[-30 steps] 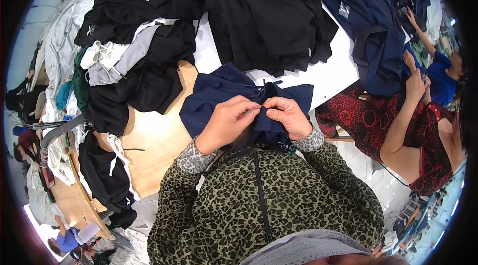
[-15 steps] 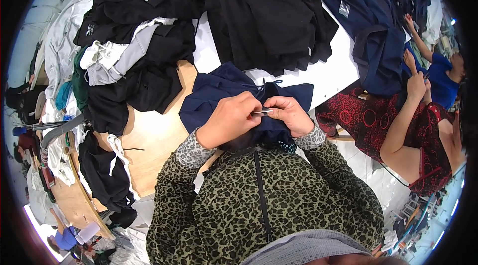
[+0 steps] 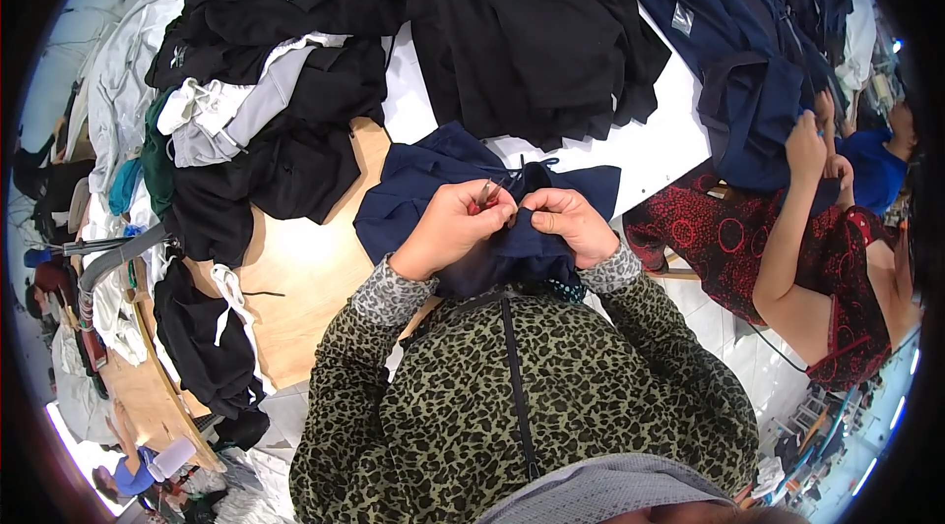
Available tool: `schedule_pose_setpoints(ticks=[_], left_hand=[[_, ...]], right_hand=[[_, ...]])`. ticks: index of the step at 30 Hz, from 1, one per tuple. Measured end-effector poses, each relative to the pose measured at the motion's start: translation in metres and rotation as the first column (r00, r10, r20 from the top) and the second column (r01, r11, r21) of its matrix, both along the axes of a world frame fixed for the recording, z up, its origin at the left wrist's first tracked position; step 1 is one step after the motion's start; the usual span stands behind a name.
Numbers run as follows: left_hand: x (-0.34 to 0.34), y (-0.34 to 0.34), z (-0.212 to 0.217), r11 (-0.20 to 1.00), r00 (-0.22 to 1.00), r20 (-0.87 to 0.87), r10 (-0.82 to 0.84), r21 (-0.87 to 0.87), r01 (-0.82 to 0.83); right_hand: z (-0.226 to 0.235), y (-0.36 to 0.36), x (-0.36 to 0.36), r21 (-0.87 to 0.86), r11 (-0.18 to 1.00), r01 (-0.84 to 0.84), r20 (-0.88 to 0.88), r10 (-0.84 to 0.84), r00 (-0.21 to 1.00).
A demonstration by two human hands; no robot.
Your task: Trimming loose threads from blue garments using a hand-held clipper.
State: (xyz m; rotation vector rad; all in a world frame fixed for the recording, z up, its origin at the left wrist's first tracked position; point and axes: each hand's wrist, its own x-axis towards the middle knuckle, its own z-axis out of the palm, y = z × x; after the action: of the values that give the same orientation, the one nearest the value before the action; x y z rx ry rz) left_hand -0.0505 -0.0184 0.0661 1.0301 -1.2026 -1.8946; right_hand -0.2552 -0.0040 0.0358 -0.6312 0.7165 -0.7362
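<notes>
A navy garment [image 3: 418, 191] with a thin drawstring lies bunched in front of me, over the near edge of the table. My left hand [image 3: 455, 234] is closed around a small pair of thread snips [image 3: 482, 197], with metal and a bit of red showing; the tip points away from me. Its thumb and forefinger are pinched at the garment's edge. My right hand [image 3: 573, 224] pinches the dark cloth between thumb and forefinger, close beside the left fingertips. Whatever fine thread may lie between them is too small to make out.
Black garments [image 3: 532, 32] are stacked beyond my hands. At left lies a mixed heap of black clothes [image 3: 285, 165] with a white-and-grey piece [image 3: 231, 116]. Navy garments [image 3: 738, 61] fill the far right, where a co-worker in red-patterned black clothing [image 3: 728, 229] handles cloth.
The snips have swung from between my two hands up into my left palm, and that hand has turned. The co-worker's hands at right have moved onto the navy cloth.
</notes>
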Motion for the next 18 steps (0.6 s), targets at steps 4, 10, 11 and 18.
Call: schedule_pose_setpoints(ticks=[4, 10, 11, 18], left_hand=[[0.006, 0.0, 0.007, 0.93, 0.956, 0.292, 0.0, -0.351, 0.107], [0.001, 0.004, 0.016, 0.57, 0.786, 0.59, 0.184, -0.715, 0.404], [-0.001, 0.003, 0.017, 0.569, 0.787, 0.59, 0.182, -0.716, 0.405], [0.001, -0.003, -0.001, 0.795, 0.945, 0.32, 0.066, -0.589, 0.144]], right_hand=[[-0.003, -0.001, -0.003, -0.067, 0.998, 0.005, -0.062, -0.009, 0.998], [0.003, -0.004, -0.001, -0.163, 0.985, -0.058, -0.206, 0.024, 0.978], [0.003, -0.004, -0.001, -0.164, 0.985, -0.057, -0.207, 0.022, 0.978], [0.006, -0.003, -0.005, -0.11, 0.993, -0.031, -0.138, 0.016, 0.99]])
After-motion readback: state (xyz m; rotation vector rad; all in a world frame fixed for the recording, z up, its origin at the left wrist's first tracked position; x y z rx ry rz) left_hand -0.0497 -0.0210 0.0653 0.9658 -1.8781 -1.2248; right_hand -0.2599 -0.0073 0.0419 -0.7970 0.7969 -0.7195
